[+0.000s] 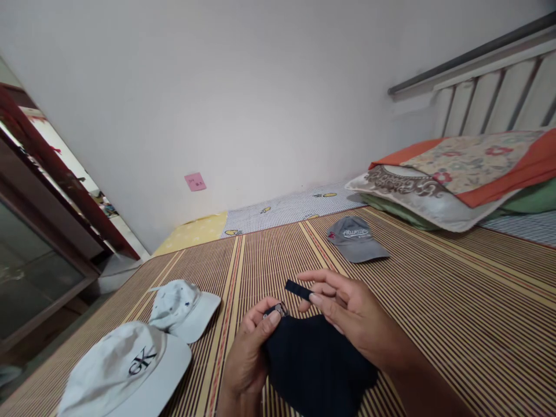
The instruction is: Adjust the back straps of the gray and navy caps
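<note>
A dark navy cap (315,365) lies in front of me on a striped bamboo mat (456,301). My left hand (247,359) pinches the small metal buckle (280,310) at the back of the cap between thumb and forefinger. My right hand (347,310) holds the end of the cap's dark strap (298,289) with its fingertips, just right of the buckle. The strap end sticks up and to the left.
Two pale caps (124,370) (185,307) lie at the left on the mat. A grey cap (357,237) sits farther back. Stacked pillows (452,179) lie at the right by a headboard (490,95). A white wall (238,104) is behind, a dark cabinet (39,231) at the left.
</note>
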The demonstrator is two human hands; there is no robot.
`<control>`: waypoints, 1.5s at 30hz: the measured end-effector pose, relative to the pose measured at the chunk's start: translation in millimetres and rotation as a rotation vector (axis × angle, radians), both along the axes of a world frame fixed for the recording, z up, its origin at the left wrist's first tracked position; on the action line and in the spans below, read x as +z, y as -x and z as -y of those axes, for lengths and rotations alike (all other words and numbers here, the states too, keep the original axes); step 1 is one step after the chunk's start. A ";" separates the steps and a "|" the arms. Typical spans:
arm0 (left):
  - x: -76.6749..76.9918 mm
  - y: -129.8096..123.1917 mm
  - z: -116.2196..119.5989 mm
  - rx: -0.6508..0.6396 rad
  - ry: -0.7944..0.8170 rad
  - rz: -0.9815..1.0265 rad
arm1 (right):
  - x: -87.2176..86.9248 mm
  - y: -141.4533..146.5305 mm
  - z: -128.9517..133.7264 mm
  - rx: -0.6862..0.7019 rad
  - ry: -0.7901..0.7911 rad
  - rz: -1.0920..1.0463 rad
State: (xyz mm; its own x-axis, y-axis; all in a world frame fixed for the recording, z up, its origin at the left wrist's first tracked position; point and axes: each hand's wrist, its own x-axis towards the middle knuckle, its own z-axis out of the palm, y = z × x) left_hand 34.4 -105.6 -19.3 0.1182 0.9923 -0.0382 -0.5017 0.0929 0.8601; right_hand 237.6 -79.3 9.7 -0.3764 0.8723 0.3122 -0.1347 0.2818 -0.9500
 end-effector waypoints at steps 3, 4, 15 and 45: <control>-1.0 0.2 -0.3 -0.007 -0.015 0.011 | 1.6 0.6 -0.3 0.043 0.010 -0.002; -1.0 0.3 -0.2 -0.008 -0.020 0.013 | 2.2 0.7 -0.5 0.046 0.013 -0.003; 2.9 -1.9 -0.4 -0.049 -0.048 0.021 | -7.0 1.8 -5.9 0.047 0.036 0.007; -1.7 -1.8 0.4 -0.071 -0.056 -0.119 | 0.1 -6.5 -4.0 0.167 0.016 0.148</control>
State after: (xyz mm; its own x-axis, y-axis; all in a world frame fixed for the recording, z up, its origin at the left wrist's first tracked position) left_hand 36.2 -106.0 -21.0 0.1862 0.9825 -0.0012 -0.3897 0.0750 0.9179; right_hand 244.2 -75.3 9.9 -0.5569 0.7981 0.2298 -0.0373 0.2524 -0.9669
